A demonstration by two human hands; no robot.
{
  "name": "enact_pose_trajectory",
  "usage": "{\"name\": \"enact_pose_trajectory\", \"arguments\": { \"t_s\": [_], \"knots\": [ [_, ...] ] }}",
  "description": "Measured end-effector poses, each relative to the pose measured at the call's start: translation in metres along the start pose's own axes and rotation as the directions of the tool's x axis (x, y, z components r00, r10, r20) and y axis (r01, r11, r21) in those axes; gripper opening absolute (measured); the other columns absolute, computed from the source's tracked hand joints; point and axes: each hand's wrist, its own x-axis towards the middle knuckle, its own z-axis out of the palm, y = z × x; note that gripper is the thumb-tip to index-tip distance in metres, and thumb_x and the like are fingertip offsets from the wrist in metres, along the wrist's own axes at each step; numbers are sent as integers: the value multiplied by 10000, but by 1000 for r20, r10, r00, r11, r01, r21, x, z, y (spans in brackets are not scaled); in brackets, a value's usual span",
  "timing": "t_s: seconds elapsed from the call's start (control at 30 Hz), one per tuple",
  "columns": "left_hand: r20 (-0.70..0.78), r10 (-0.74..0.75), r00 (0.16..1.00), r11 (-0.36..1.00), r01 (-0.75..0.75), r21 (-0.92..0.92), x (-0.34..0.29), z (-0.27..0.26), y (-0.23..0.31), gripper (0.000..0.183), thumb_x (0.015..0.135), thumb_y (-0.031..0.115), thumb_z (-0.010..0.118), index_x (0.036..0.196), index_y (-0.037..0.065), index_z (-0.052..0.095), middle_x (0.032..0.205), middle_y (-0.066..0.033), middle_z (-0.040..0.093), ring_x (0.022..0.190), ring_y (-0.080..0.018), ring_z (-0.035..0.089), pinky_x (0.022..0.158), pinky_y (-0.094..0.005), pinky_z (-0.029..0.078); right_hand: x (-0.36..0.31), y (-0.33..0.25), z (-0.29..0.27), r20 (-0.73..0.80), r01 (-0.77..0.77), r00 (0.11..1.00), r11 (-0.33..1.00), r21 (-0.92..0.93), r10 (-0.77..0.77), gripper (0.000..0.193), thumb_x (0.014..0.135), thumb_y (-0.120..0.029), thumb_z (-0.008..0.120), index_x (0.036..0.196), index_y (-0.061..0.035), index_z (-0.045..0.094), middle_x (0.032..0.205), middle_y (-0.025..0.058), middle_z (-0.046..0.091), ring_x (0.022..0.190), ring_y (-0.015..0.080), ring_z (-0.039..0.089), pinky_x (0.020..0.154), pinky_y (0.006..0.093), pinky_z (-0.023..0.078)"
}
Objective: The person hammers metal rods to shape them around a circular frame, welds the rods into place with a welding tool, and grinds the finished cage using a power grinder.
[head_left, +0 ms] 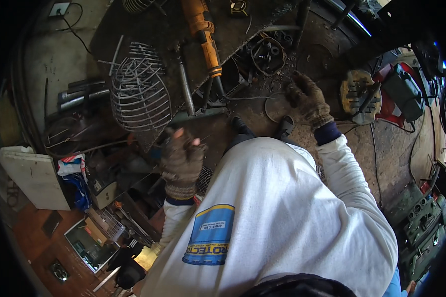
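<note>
Both my hands wear brown knitted gloves. My left hand (183,161) is raised beside the near corner of the dark workbench, two bare fingertips poking out of the glove; its fingers are apart with nothing seen between them. Over the floor on the other side, my right hand (308,100) hangs with spread, slightly bent fingers and holds nothing. Nearest the left hand, a basket-like cage of bent metal rods (141,106) rests on the bench. An orange-and-black power tool (203,34) lies farther along it, beside a bar-handled metal tool (186,84).
A yellow tape measure (238,7) lies at the far bench edge. A round container of metal parts (268,55) stands beyond my right hand. To the right are a worn yellowish stool (360,96) and a grey-and-red machine (403,90). Cables trail over the floor.
</note>
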Motion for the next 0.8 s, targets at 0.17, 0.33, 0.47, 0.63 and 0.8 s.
{"name": "enact_pose_trajectory", "arguments": {
  "t_s": [0.17, 0.33, 0.47, 0.63, 0.8],
  "knots": [
    [210, 136, 968, 945, -190, 267, 46, 22, 41, 520, 868, 303, 757, 1291, 45, 598, 1155, -167, 667, 953, -315, 675, 808, -404, 564, -14, 8, 5, 201, 132, 979, 845, -518, -30, 434, 955, -180, 637, 1361, -58, 544, 1252, 122, 645, 1098, 228, 630, 935, 332, 518],
    [257, 89, 962, 995, -100, 28, 31, 29, 1, 465, 919, 223, 710, 1312, 18, 569, 1058, -72, 685, 902, -162, 651, 819, -326, 538, -26, 16, -53, -63, -75, 997, 627, -776, 42, 505, 954, -198, 636, 1405, -23, 493, 1318, 179, 619, 1203, 264, 605, 1030, 335, 476],
    [376, -11, 927, 956, -100, 275, 27, 20, -9, 522, 922, 252, 710, 1342, 11, 516, 1055, -93, 680, 884, -176, 651, 824, -343, 538, -38, 63, -121, -322, -231, 946, 609, -759, -42, 505, 961, -253, 618, 1384, 2, 510, 1206, 179, 667, 1048, 277, 668, 911, 373, 536],
    [248, 178, 952, 819, -283, 500, 62, 30, 49, 462, 903, 366, 704, 1249, 72, 618, 1055, -114, 695, 872, -276, 681, 774, -382, 557, -31, 86, -187, -303, -290, 928, 931, -222, 216, 462, 968, -219, 623, 1357, 3, 512, 961, 80, 668, 695, 143, 599, 598, 299, 497],
    [253, 105, 962, 824, -226, 519, 84, 33, 69, 483, 848, 289, 746, 1239, 38, 615, 1079, -144, 678, 899, -315, 668, 789, -407, 545, -11, 15, -100, -208, -278, 950, 932, -233, 231, 465, 972, -245, 636, 1386, -53, 542, 1256, 167, 656, 1045, 184, 658, 803, 272, 549]
  ]
}}
